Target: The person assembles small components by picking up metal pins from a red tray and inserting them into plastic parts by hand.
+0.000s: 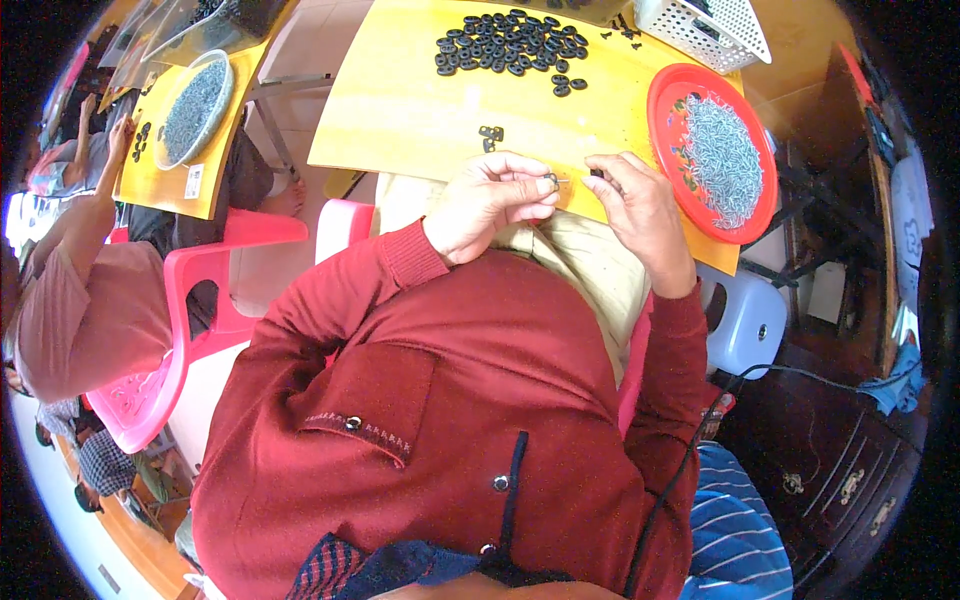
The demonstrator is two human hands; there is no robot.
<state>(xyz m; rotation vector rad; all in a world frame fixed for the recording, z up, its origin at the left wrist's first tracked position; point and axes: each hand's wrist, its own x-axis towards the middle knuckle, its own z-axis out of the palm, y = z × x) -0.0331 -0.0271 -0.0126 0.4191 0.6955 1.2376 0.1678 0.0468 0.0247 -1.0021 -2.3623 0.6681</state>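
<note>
My left hand [487, 197] is closed in a pinch on a small black part [551, 179] over the near edge of the yellow table [400, 110]. A thin silver screw [564, 181] sticks out from that part toward the right. Just across from it, my right hand [645, 210] pinches a small black piece [597, 173], mostly covered by the fingertips; its exact kind is hidden. The two hands are a short gap apart. A few small black pieces [490, 136] lie beyond my left hand. Many black oval parts with holes [510, 42] are spread at the far side.
A red tray [662, 150] full of silver screws [722, 165] stands right of my right hand. Behind it is a white perforated basket [745, 40], with loose black bits [628, 34] beside it. At left, a person sits on a pink chair [190, 290] by another yellow table [150, 185].
</note>
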